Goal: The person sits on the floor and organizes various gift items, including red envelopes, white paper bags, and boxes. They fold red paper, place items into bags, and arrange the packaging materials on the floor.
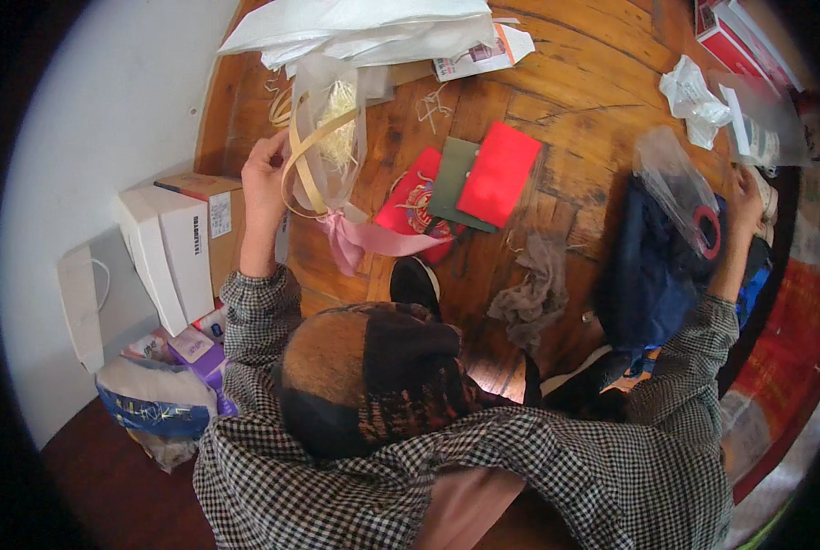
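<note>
At the left, my left hand [267, 165] pinches the edge of a clear bag [320, 148] holding pale shredded filler, with a gold ribbon [322, 134] looped across it. A pink ribbon [355, 237] is gathered at its lower end. My right hand [746, 199] is at the far right, beside a clear plastic bag [671, 172] and a dark red ring [708, 232]; whether its fingers hold anything is unclear. Between the hands, a red envelope or pouch [499, 174] overlaps a dark green one [455, 192], with a printed red bag [413, 206] partly beneath.
White packaging [375, 31] spans the top. Boxes [183, 240] and a packed plastic bag [155, 405] stand by the left wall. Sheer grey material [537, 289] lies on the wooden floor [575, 130]. Dark blue fabric [647, 275] and crumpled white plastic [695, 100] are at the right.
</note>
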Available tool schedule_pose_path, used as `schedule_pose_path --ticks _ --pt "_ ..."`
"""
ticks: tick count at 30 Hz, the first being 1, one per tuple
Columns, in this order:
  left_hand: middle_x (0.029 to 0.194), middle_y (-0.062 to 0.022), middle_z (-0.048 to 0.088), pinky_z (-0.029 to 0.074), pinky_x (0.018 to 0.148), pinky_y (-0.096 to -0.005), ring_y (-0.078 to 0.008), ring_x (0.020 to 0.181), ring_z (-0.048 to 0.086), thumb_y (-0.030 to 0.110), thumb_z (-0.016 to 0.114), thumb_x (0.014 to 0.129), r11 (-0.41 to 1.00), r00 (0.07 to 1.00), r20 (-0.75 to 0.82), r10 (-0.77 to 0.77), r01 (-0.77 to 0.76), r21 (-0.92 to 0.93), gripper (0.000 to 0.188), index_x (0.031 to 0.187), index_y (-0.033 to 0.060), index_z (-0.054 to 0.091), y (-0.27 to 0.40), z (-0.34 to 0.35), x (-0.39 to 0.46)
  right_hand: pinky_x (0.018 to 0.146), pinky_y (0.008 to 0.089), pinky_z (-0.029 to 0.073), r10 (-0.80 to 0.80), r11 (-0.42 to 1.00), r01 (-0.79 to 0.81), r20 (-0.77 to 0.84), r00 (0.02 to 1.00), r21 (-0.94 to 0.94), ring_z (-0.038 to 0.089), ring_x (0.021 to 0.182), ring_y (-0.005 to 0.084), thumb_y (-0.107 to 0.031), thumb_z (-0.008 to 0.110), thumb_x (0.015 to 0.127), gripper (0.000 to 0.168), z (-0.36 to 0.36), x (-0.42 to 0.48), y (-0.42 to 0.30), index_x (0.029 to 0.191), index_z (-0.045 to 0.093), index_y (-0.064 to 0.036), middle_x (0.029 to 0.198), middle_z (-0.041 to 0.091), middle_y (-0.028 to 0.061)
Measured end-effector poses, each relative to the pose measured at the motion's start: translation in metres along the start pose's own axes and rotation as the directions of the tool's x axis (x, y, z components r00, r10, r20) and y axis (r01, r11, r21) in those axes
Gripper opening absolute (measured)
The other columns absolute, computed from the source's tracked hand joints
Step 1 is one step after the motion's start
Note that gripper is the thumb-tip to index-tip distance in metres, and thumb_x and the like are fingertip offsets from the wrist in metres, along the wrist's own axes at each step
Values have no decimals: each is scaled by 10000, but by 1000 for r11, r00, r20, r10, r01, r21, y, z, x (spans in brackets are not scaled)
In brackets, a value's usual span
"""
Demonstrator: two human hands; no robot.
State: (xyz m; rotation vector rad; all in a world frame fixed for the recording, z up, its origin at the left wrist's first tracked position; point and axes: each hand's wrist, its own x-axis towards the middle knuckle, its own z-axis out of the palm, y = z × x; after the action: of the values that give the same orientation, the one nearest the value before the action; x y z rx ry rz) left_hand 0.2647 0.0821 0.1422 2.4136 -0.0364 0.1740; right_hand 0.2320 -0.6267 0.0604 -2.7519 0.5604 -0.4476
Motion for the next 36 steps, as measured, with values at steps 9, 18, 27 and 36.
schedule_pose_path --ticks 9,18,27,36 --pt "772 16 493 381 614 -194 -71 689 442 18 614 773 945 948 309 73 33 -324 296 1069 24 612 83 41 8 897 384 387 -833 407 731 -106 543 548 483 1075 294 -172 729 617 521 -22 -75 -340 1104 564 -82 1147 534 120" --pt "835 -7 619 460 607 -204 -71 707 557 16 585 770 645 769 578 -274 593 -483 245 1010 -3 633 65 36 16 778 375 399 -958 87 709 -136 251 699 522 848 225 -157 588 646 170 -21 -136 -337 776 525 -68 834 540 37" --pt "795 28 593 428 664 -205 -69 725 530 17 611 766 888 823 471 -316 432 -159 100 861 13 644 49 -4 -45 745 355 434 -921 159 599 -101 376 785 518 884 229 -143 552 642 231 16 -247 -383 858 554 -61 944 553 66" --pt "805 5 599 420 615 -177 -61 696 534 -34 554 765 693 745 353 -566 662 -286 206 954 -3 630 18 -54 -78 947 432 350 -822 559 723 390 416 407 322 1267 293 -146 774 524 839 87 -150 -351 1282 416 -165 1365 347 121"
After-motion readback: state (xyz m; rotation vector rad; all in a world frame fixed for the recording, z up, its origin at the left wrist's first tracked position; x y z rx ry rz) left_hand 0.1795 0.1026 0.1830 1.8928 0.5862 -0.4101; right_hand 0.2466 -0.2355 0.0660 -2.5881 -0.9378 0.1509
